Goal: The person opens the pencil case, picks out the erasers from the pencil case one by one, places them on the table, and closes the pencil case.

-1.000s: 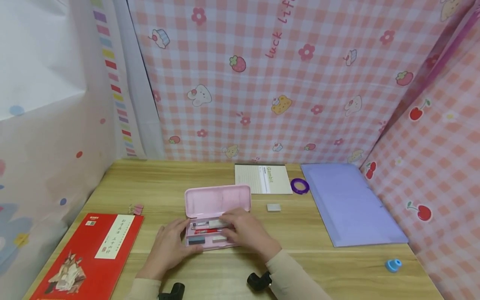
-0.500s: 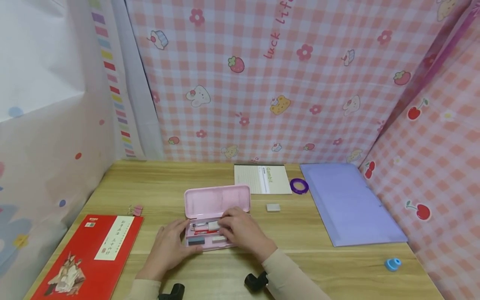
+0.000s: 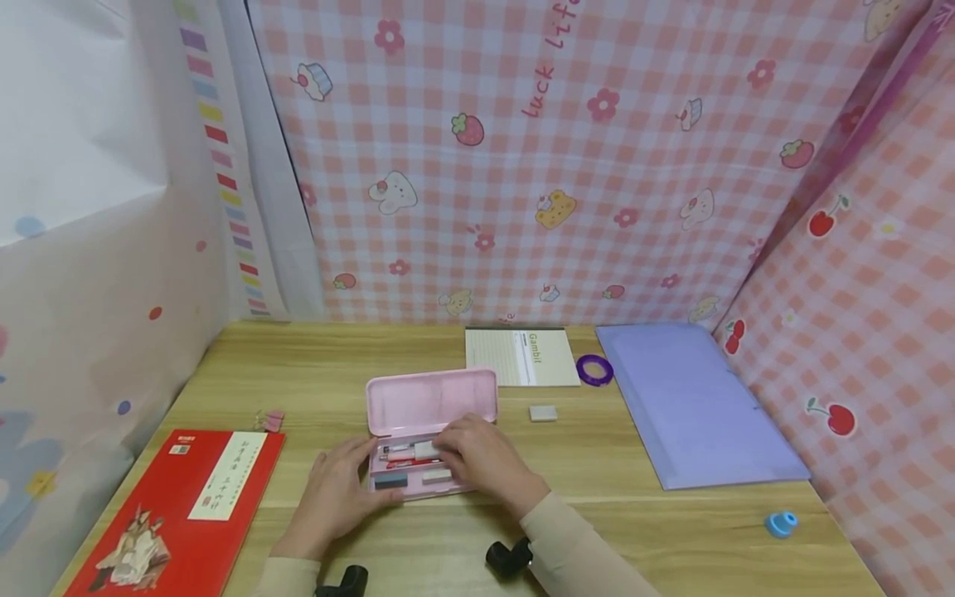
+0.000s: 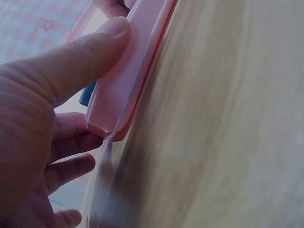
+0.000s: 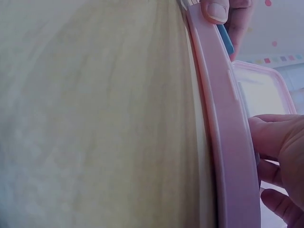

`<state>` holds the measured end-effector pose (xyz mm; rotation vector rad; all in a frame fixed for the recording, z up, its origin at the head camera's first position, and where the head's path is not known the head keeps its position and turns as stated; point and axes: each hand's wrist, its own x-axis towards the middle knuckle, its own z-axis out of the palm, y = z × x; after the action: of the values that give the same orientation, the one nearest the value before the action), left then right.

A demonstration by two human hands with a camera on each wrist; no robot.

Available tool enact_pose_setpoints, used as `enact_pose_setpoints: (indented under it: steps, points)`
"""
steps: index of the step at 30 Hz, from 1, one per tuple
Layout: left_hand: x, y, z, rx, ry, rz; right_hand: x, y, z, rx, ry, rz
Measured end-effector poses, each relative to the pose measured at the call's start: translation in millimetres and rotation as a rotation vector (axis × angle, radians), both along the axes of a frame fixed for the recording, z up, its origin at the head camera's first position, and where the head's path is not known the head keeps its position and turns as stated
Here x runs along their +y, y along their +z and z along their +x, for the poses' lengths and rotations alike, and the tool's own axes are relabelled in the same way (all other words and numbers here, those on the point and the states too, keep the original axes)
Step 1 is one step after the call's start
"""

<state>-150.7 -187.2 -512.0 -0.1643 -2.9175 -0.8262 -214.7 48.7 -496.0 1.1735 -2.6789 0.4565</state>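
Observation:
A pink pencil case [image 3: 433,402] lies on the table with its lid raised. My left hand [image 3: 336,487] grips its left end, the thumb [image 4: 102,47] along the front wall and the fingers round the end. Inside lie a white pen [image 3: 425,450], a red pen [image 3: 403,464], a dark blue-grey block [image 3: 391,480] and a small white block [image 3: 437,476]. Over the right part of the case, my right hand [image 3: 485,456] has its fingertips at the white pen and seems to pinch it. Those fingers hide the case's right end in the head view.
Behind the case are a Gambit notepad [image 3: 522,356], a purple ring [image 3: 594,371] and a grey-white eraser [image 3: 543,413]. A purple folder [image 3: 701,406] and small blue piece [image 3: 781,524] lie right. At left are a red book [image 3: 179,514] and pink binder clip [image 3: 273,421].
My right hand has shifted slightly left within the case, covering more of the red pen. The left hand keeps its grip on the case's left end.

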Motion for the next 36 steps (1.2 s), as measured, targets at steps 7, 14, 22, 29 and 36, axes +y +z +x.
enact_pose_setpoints:
  steps: [7, 14, 22, 29, 36]
  points:
    - [1, 0.1, 0.0, -0.021, 0.008, 0.013, 7, 5.9, 8.0, 0.043, -0.003, -0.056]
    - [3, 0.9, -0.7, -0.027, 0.006, 0.014, 55, 12.1, 20.4, 0.089, -0.078, -0.214]
    - [1, 0.1, -0.1, -0.031, 0.012, 0.019, 116, 5.1, 7.4, -0.007, -0.303, -0.188]
    - [1, 0.7, 0.8, -0.052, 0.017, 0.027, 134, -1.4, 1.3, -0.084, -0.368, -0.147]
    - [1, 2.3, -0.2, -0.057, 0.023, 0.020, 135, -6.0, 0.0, -0.103, -0.382, -0.131]
